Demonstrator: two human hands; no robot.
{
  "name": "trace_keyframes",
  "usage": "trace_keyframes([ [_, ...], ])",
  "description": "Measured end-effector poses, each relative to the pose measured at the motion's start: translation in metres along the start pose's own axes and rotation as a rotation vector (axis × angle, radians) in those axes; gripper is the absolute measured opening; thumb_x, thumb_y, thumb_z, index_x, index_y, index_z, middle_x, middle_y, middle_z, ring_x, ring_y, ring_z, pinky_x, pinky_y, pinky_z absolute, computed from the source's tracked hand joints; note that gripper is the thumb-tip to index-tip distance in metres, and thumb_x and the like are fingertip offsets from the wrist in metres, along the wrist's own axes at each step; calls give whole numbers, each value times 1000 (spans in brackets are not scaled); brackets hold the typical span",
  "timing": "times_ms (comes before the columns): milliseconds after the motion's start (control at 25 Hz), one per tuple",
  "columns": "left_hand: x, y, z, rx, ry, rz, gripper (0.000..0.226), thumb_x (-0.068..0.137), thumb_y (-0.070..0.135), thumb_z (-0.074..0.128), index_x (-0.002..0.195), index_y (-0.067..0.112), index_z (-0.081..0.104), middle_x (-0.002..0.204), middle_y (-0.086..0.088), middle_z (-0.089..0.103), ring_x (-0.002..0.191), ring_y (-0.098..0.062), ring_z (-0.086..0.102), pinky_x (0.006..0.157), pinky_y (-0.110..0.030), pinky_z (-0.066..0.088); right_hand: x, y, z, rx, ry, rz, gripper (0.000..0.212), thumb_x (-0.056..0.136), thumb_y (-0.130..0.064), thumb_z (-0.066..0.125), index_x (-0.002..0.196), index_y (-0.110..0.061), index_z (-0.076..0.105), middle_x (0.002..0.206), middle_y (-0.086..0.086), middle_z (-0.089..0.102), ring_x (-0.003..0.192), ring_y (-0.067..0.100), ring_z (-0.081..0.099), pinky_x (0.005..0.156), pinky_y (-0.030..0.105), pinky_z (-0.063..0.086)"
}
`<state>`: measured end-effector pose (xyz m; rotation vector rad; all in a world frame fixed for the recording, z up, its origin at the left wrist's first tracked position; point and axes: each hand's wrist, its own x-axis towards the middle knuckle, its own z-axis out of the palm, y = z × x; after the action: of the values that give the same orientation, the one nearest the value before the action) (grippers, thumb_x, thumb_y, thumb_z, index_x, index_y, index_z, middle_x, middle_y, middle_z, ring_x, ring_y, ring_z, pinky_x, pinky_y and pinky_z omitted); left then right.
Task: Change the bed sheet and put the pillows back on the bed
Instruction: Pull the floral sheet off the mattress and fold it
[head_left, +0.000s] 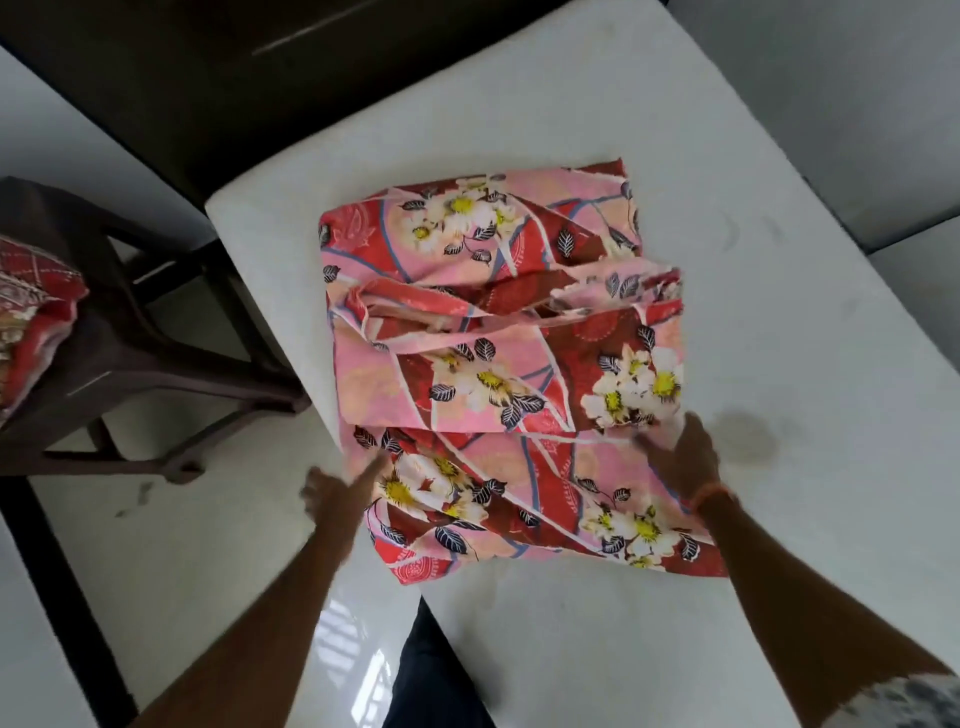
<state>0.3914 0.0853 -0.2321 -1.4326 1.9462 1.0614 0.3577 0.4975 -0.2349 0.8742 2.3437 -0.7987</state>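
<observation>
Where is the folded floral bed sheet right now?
In the head view, the floral bed sheet lies partly folded on the bare white mattress, near its corner, right of the brown chair, between both hands.

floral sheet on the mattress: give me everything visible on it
The floral sheet is thin printed cloth, pink and red with white-and-yellow flowers and dark leaves. It lies folded in a loose, rumpled stack of layers near the corner of the bare white mattress, partly opened along a middle fold. The left hand touches its lower left edge with a finger extended; the right hand rests on its right edge. Blur hides the exact grip.
</observation>
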Motion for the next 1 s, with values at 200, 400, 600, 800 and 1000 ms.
trace_keyframes([
  [200,-33,-89,36,-148,-277,-10,55,77,26,81,123,8,55,104,-17,68,87,-30,68,68,-41,56,-42,81,36,-139,-153,33,63,71,-46,83,113,-7,58,99,13,68,91,33,67,80,43,56],
  [400,-65,-62,46,-145,-100,256,22,86,24,70,78,4,69,75,-19,66,74,-34,61,66,-39,49,-48,92,1,563,-405,274,48,78,-17,75,117,8,63,99,25,72,87,39,70,87,48,56],
  [600,-48,-37,39,-908,-398,-124,28,94,3,52,120,-2,60,99,-19,67,85,-29,67,71,-39,55,-43,99,-29,1176,-661,138,48,95,-22,53,138,-2,51,138,23,54,126,41,53,102,58,43],
  [800,-35,-32,35,-585,-651,-198,55,72,58,80,102,14,66,92,-8,74,74,-19,68,57,-28,56,-29,80,-41,1001,-662,254,51,84,-35,73,127,-11,64,134,20,58,119,39,59,91,52,51],
  [1000,-33,-27,50,-321,-461,-3,41,87,24,71,123,10,61,114,-15,71,98,-33,69,88,-40,56,-40,78,-32,825,-719,299,42,89,-22,65,126,-3,63,128,24,61,116,42,61,92,52,53],
])
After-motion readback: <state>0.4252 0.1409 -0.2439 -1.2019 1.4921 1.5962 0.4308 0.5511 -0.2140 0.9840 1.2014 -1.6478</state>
